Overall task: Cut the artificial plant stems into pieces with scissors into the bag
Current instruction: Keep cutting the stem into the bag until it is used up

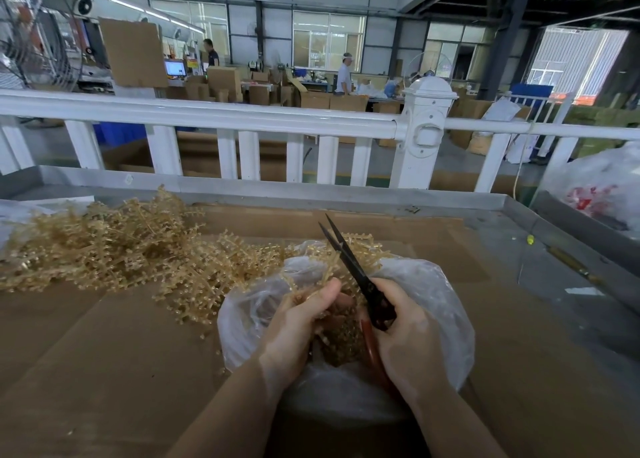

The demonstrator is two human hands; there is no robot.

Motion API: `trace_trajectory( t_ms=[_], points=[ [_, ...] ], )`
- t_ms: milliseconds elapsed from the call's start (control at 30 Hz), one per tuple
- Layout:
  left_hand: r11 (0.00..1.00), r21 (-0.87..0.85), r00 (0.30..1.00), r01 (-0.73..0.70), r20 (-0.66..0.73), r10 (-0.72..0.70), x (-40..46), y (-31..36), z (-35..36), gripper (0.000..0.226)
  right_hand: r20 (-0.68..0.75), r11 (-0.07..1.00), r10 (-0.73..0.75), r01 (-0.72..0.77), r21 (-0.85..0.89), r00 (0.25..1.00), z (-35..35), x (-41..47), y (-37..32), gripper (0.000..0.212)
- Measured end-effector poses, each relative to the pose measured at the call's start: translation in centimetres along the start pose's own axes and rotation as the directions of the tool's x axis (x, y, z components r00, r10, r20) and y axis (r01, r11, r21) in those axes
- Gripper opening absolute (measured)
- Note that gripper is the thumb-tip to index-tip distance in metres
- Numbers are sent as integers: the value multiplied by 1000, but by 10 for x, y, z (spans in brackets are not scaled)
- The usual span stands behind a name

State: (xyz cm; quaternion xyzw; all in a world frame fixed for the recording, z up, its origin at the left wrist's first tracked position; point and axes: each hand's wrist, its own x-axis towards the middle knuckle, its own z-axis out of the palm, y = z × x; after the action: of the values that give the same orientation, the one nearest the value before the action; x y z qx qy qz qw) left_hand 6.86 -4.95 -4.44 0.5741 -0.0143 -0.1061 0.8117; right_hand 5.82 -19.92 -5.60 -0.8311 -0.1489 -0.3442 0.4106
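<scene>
On the cardboard-covered bench [104, 353], just in front of the person, sits a crumpled clear plastic bag [433, 302] with its mouth open upward, and both hands work over that opening. The left hand [301, 322] has its fingers [341, 300] curled round a sprig of pale golden-tan artificial plant stems [322, 270], holding it above the bag, with the thumb lying along the top. The right hand [405, 336] grips the red handles of a pair of black-bladed scissors [349, 263]; its fingers are wrapped round the handles, and the blades stand parted in a narrow V, pointing up and away from the person, with the sprig just beside them near the pivot. Whether a stem lies between the blades cannot be told. Inside the bag a heap of short golden cut pieces [343, 343] shows between the two hands. To the left, a large loose pile of uncut golden stems [104, 246] spreads across the bench, reaching up to the bag's left edge. Beyond the bench runs a white railing [221, 115], and at the far right lies a second clear bag with red contents [599, 191].
</scene>
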Motion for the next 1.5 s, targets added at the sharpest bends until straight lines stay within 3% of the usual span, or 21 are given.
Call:
trace_trajectory(
  t_ms=[100,267,400,600,833,967,1167,1233,1300,1400,1500],
  points=[
    [991,-130,993,-17,-118,1,3,-3,1,62,-36,999,12,-13,-36,999,1,0,1,27],
    [976,-209,987,-65,-158,31,4,-5,1,24,-39,998,5,-7,-59,999,3,0,4,33],
    [963,-246,985,-107,-156,70,8,-10,0,34,-24,996,-17,15,-85,1000,3,-1,5,34],
    [982,-141,991,-128,-44,123,8,-10,-4,28,15,995,-46,47,-89,999,1,-1,3,30],
    [980,-180,991,-84,-122,63,8,-7,1,9,7,996,-45,46,-78,999,0,-1,0,25],
    [987,-151,984,-49,-178,22,6,-5,2,18,-21,997,-16,14,-77,1000,0,-2,2,29],
    [979,-174,990,-108,-107,90,5,-5,3,11,12,998,31,-31,-56,999,-1,-1,0,30],
    [981,-171,994,-95,-73,84,6,-6,0,22,22,998,39,-37,-58,999,-1,-1,0,30],
    [983,-166,997,-78,-33,73,4,-4,-1,32,24,998,23,-22,-52,999,-1,-1,-1,29],
    [975,-182,990,-125,34,133,2,-3,0,17,30,999,-19,20,-34,999,-1,0,-2,26],
    [962,-207,984,-178,-22,177,4,-6,3,27,36,995,-79,81,-63,996,-1,1,-5,25]
  ],
)
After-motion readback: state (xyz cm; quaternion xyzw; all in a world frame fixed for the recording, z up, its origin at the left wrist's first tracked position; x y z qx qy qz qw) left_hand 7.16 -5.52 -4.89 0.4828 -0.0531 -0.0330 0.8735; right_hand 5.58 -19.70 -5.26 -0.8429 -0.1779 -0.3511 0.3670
